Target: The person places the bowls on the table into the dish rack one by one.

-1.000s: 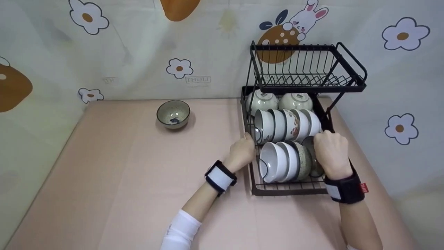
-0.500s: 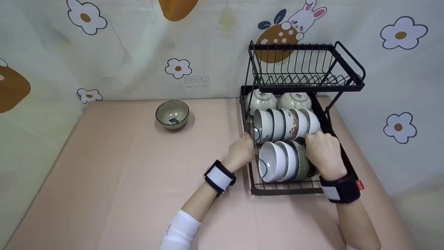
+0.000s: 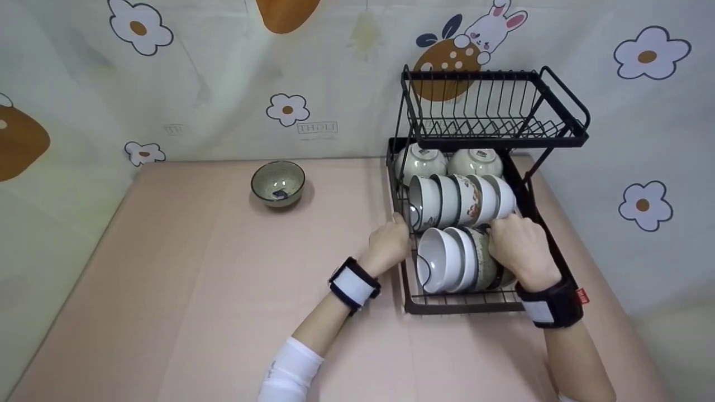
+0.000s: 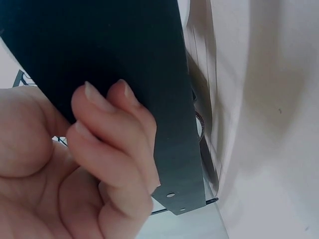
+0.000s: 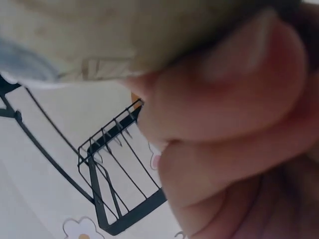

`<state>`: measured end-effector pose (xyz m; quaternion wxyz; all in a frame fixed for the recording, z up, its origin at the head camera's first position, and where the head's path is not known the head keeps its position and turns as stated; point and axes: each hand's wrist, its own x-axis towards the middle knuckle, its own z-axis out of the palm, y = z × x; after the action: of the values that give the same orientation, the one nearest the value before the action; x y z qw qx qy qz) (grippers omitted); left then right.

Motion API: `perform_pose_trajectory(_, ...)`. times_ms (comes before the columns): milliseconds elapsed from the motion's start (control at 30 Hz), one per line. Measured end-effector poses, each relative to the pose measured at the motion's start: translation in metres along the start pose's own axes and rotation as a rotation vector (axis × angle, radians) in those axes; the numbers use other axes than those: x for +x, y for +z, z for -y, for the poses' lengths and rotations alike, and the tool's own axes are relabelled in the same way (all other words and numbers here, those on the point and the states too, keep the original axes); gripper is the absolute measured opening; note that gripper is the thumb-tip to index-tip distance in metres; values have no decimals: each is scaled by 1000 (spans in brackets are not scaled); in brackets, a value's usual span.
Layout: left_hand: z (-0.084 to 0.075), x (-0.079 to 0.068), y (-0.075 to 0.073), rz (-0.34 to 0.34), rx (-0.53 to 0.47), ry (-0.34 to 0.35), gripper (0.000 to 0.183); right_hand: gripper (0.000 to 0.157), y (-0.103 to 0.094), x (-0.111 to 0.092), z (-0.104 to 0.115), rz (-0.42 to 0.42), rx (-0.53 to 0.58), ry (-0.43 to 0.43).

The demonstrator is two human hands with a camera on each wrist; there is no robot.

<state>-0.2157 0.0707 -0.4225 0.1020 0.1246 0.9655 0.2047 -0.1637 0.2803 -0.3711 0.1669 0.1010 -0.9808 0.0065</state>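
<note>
My left hand (image 3: pixel 389 245) grips the left side of the black dish rack (image 3: pixel 463 308). In the left wrist view its fingers (image 4: pixel 119 134) curl against the rack's dark flat side panel (image 4: pixel 164 149). My right hand (image 3: pixel 522 245) is over the right end of the front row and pinches a greenish bowl (image 5: pixel 114 35), which the hand mostly hides in the head view. Left of it stand a speckled bowl (image 3: pixel 486 262) and white bowls (image 3: pixel 438 261), tilted on edge.
Behind is a row of bowls on edge (image 3: pixel 427 201), then two upturned bowls (image 3: pixel 475 163). An upper wire shelf (image 3: pixel 497 139) overhangs the back. One greenish bowl (image 3: pixel 278 181) sits on the pink tabletop (image 3: pixel 240 279) at left, near the patterned curtain (image 3: pixel 223 84).
My right hand has moved left with its bowl, closer to the speckled bowl in the front row. The left hand has stayed on the rack's side.
</note>
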Motion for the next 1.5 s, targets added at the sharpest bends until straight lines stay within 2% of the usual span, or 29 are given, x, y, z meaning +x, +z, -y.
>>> perform_pose_trajectory(133, 1, 0, -1, -8, 3, 12, 64, 23, -1, 0, 1, -20, 32, 0)
perform_pose_trajectory(367, 4, 0, -4, 26, -82, 9, 65, 30, -3, 3, 3, -86, 66, -31)
perform_pose_trajectory(500, 7, 0, -7, 37, -109, 11, 56, 27, -4, 5, 4, -123, 62, -46)
perform_pose_trajectory(667, 13, 1, -11, 24, -140, 23, 33, 24, -3, 5, 4, -189, 51, -80)
perform_pose_trajectory(800, 20, 4, -18, 1, -165, 4, 34, 23, -2, 6, 4, -205, 49, -98)
perform_pose_trajectory(1000, 38, 10, -31, -67, -144, -56, 50, 20, -1, 6, 4, -192, 49, -109)
perform_pose_trajectory(1267, 71, 17, -51, -190, -174, -188, 53, 15, -1, 6, 4, -175, 57, -122)
perform_pose_trajectory(1500, 102, 20, -63, -330, -211, -319, 55, 12, 0, 6, 5, -150, 73, -120)
